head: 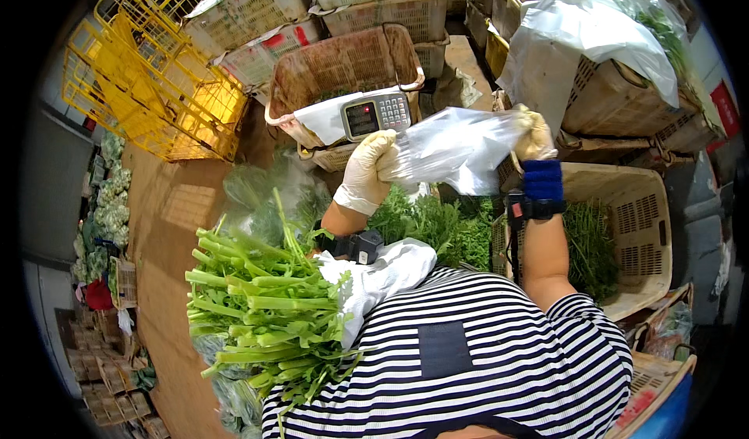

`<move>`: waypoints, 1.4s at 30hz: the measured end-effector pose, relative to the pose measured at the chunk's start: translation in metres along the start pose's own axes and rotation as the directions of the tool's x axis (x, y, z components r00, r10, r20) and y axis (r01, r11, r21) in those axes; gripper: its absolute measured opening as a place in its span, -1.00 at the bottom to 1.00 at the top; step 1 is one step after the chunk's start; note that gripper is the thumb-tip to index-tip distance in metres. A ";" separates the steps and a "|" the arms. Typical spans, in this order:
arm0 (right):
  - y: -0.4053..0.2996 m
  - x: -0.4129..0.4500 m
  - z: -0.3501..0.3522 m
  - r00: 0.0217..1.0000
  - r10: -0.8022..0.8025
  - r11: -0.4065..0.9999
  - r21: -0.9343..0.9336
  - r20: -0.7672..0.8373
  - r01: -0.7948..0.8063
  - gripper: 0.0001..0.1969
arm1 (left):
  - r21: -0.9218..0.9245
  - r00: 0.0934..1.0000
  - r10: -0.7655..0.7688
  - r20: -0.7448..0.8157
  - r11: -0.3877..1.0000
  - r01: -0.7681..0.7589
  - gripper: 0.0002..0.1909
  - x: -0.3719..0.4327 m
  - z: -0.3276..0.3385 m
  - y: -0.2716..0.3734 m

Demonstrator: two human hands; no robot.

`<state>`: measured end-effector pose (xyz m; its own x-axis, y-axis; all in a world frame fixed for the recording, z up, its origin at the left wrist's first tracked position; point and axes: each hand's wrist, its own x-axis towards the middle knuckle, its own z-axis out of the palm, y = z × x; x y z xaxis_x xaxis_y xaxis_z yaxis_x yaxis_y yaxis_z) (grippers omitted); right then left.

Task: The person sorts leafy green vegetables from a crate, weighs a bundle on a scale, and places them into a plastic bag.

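Stretched between my two gloved hands is a thin, translucent plastic bag [453, 146]. My left hand [368, 170], in a pale glove, grips one end of it in a closed fist. The other end is pinched in my right hand [535, 132], whose glove looks stained and slightly blurred. Just beyond the left hand sits a digital weighing scale's keypad and display [377, 114]. Leafy greens [430, 219] lie below the bag, close to my body. To the left, a big bunch of thick-stemmed green vegetables [269, 304] rests with its cut stems pointing outward, beside white plastic [398, 263].
A deep brown-stained crate [345, 62] stands behind the scale, with stacked crates [386, 18] beyond. At right, a cream crate [641, 228] holds dark greens. Yellow wire cage trolleys [158, 88] occupy the upper left, by the brown floor [175, 275]. White plastic sheeting [591, 35] covers crates upper right.
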<state>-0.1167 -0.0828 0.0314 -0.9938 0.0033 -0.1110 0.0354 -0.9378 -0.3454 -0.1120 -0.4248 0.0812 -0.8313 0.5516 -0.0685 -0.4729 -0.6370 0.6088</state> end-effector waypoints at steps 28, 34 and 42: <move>0.059 -0.037 0.088 0.867 -0.098 -0.729 -0.628 0.489 0.272 -0.36 | 0.899 0.877 0.333 0.347 0.148 -0.411 -0.71 0.027 0.073 -0.018; 0.014 -0.059 0.140 0.464 -0.432 -0.521 -0.634 0.773 0.571 -0.78 | 0.896 0.669 0.625 0.402 -0.420 -0.146 -0.78 0.033 0.026 0.006; -0.047 -0.071 0.090 0.393 -0.417 -0.824 -0.523 0.820 0.218 -0.73 | 0.246 0.911 0.295 -0.289 0.942 -0.227 -0.92 0.030 0.007 0.008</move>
<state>-0.0575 -0.0698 0.1397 -0.4915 0.1073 0.8642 -0.1903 0.9552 -0.2268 -0.1379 -0.4093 0.0897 -0.9810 0.1589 -0.1115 -0.1851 -0.5927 0.7839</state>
